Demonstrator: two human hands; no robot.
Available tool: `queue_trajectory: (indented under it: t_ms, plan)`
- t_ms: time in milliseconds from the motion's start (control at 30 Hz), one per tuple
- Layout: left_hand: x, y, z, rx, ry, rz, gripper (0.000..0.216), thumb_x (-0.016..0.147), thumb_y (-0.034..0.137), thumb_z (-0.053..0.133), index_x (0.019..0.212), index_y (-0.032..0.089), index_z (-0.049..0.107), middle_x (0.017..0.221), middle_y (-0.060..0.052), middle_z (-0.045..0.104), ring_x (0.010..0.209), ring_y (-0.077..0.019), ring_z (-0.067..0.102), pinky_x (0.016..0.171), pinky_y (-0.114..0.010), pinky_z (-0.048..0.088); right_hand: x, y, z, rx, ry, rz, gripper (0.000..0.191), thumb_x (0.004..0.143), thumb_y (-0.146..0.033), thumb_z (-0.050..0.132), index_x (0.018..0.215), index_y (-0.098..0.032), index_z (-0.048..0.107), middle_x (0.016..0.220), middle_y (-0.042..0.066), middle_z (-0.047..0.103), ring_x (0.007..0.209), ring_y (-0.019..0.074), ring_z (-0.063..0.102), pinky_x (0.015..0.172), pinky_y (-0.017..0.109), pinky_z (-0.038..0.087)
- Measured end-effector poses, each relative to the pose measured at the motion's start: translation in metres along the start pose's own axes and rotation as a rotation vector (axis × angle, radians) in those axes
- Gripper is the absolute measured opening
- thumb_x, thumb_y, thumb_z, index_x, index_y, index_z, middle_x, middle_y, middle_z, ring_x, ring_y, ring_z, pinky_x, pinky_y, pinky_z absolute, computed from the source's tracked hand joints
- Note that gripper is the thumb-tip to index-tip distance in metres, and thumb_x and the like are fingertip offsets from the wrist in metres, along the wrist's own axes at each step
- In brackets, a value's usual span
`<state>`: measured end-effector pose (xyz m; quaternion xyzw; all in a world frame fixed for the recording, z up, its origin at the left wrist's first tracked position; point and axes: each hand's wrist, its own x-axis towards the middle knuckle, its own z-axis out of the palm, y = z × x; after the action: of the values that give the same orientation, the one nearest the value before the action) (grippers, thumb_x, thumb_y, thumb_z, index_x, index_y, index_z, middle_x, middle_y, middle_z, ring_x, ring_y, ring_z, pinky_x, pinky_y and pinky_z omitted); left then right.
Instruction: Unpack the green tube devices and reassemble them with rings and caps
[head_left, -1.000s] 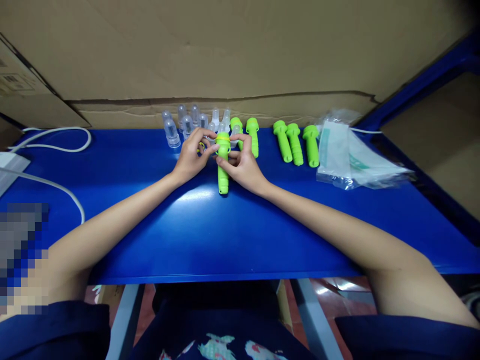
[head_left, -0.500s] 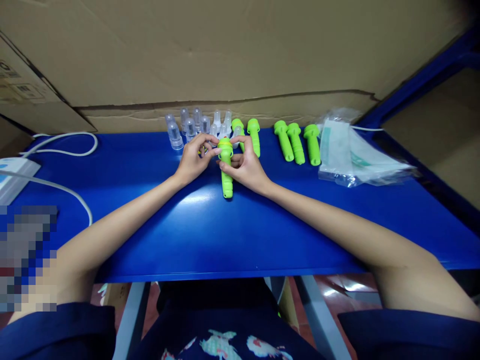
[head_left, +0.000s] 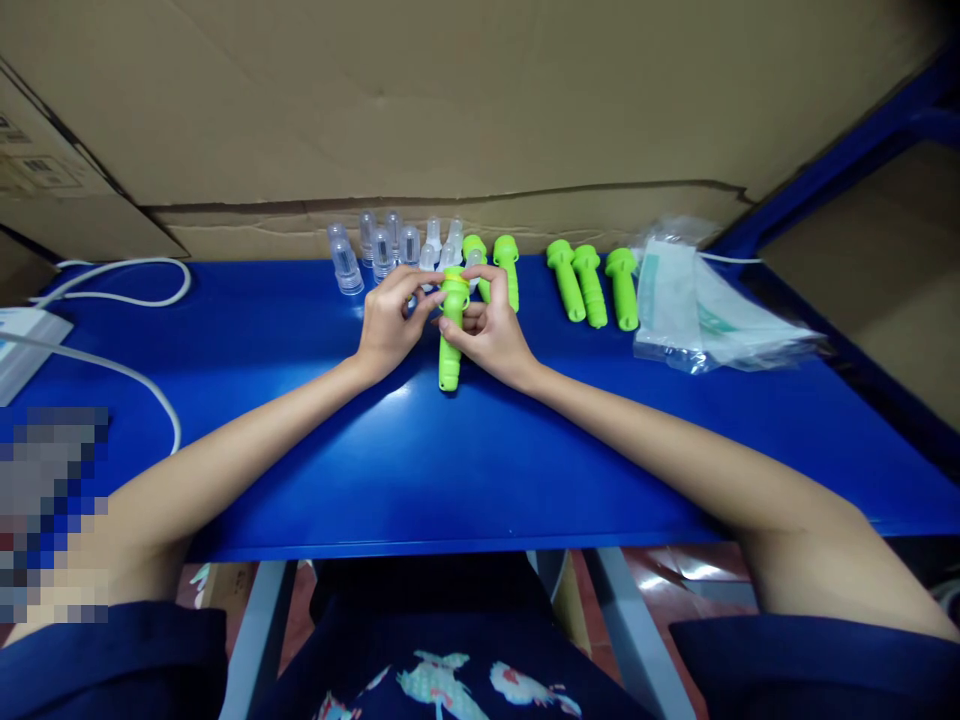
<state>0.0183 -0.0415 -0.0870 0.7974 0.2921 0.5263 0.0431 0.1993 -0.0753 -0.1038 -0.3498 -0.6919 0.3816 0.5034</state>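
A bright green plastic tube point(head_left: 451, 340) stands tilted on the blue table point(head_left: 465, 460), its lower end on the surface. My right hand point(head_left: 491, 330) is wrapped round its upper part, thumb and forefinger at the wide top. My left hand point(head_left: 390, 320) pinches at the same top from the left, where a thin yellow ring shows. Just behind the hands lie two more green tubes point(head_left: 507, 270), partly hidden by my fingers.
Several clear plastic caps point(head_left: 375, 248) stand at the table's back edge. Three green tubes point(head_left: 592, 285) lie to the right beside clear plastic bags point(head_left: 705, 310). A white cable point(head_left: 112, 290) and a white device point(head_left: 22, 335) are at the left. Cardboard boxes point(head_left: 450, 110) rise behind.
Both hands stay on the green tube; the fingers have shifted slightly round its top, and the tube has tilted a little. The view moved a bit.
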Motion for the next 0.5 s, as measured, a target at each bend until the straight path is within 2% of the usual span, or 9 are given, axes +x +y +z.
queue_trajectory:
  t_ms: [100,333,500]
  plan:
    - [0.0021,-0.0019,-0.0011,-0.034,-0.018,-0.032,0.026,0.102,0.041,0.067,0.111,0.017,0.072,0.106,-0.006,0.076,0.074,-0.0094,0.065,0.062,-0.021,0.046,0.0009,0.0027,-0.0006,0.003,-0.001,-0.007,0.059,0.092,-0.049,0.074,0.127,-0.031,0.030,0.078,-0.009,0.059,0.064,0.0128,0.067,0.057,0.026,0.057]
    - [0.0019,-0.0044,0.0006,-0.077,0.024,0.013,0.024,0.102,0.041,0.069,0.111,0.019,0.070,0.103,-0.004,0.075,0.073,-0.0083,0.063,0.061,-0.021,0.045,0.0017,0.0023,-0.0006,0.016,-0.013,-0.007,0.064,0.091,-0.055,0.075,0.126,-0.031,0.028,0.084,-0.006,0.062,0.067,0.0147,0.070,0.065,0.032,0.063]
    - [0.0011,-0.0070,0.0010,-0.100,0.008,-0.025,0.032,0.102,0.049,0.066,0.114,0.019,0.068,0.103,-0.004,0.073,0.072,-0.0082,0.062,0.059,-0.021,0.044,0.0018,0.0044,-0.0004,0.022,-0.006,-0.004,0.064,0.091,-0.057,0.076,0.124,-0.031,0.028,0.085,-0.006,0.061,0.065,0.0138,0.070,0.066,0.032,0.064]
